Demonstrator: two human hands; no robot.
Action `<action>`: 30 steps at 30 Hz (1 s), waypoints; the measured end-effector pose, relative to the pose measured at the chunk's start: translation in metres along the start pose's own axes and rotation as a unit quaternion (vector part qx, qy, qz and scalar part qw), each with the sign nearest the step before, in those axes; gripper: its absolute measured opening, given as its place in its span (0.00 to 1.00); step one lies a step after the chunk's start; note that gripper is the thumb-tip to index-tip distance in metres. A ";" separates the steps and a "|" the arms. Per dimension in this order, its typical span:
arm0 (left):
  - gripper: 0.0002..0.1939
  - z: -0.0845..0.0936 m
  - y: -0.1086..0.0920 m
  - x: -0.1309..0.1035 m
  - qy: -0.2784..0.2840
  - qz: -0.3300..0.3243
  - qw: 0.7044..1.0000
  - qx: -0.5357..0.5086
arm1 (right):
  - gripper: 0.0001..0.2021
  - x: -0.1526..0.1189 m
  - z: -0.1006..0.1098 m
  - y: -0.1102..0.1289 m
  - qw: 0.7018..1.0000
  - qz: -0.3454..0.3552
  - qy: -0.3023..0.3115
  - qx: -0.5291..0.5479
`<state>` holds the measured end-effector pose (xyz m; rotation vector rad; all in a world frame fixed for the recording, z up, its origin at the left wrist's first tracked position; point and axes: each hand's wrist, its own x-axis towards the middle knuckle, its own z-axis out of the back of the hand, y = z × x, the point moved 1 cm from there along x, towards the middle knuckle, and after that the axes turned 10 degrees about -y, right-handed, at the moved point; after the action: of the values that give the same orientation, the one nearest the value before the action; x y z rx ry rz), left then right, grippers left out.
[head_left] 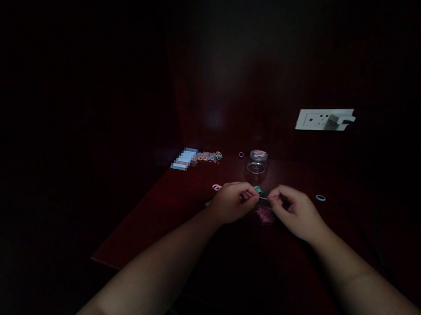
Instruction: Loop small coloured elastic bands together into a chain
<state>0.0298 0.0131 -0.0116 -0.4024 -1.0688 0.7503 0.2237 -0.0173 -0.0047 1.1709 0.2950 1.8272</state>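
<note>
Over the table, my left hand [234, 202] and my right hand [293, 211] are close together, fingers pinched. Between their fingertips a thin, pale hair tie [263, 198] is pulled into a short straight line. Just behind the fingers lie green hair ties [257, 190], partly covered by my left hand. Below the fingertips is a batch of pink hair ties [265, 215]. A light pink hair tie [217, 187] rests left of my left hand, and a light blue hair tie [320, 198] lies beyond my right hand.
A clear lidded jar [257, 163] stands behind my hands. At the back left, a mixed pile of hair ties [209, 156] lies beside a lit phone [185, 158]. One small ring-shaped tie [241, 154] is near the wall. A socket panel [324, 119] with a plug is on the wall.
</note>
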 end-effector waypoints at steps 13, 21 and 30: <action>0.05 0.001 0.000 -0.001 -0.009 0.014 1.000 0.004 | 0.06 0.003 0.004 -0.007 0.998 -0.031 0.044 -0.012; 0.05 0.000 0.000 0.000 -0.010 0.016 1.000 0.005 | 0.06 0.001 0.004 -0.023 0.994 -0.044 0.090 -0.051; 0.05 0.000 0.001 -0.001 -0.005 0.020 1.000 0.010 | 0.05 0.001 0.002 -0.026 0.992 -0.047 0.100 -0.060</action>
<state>0.0296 0.0130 -0.0124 -0.4038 -1.0636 0.7980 0.2401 -0.0033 -0.0188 0.8773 0.3433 1.8550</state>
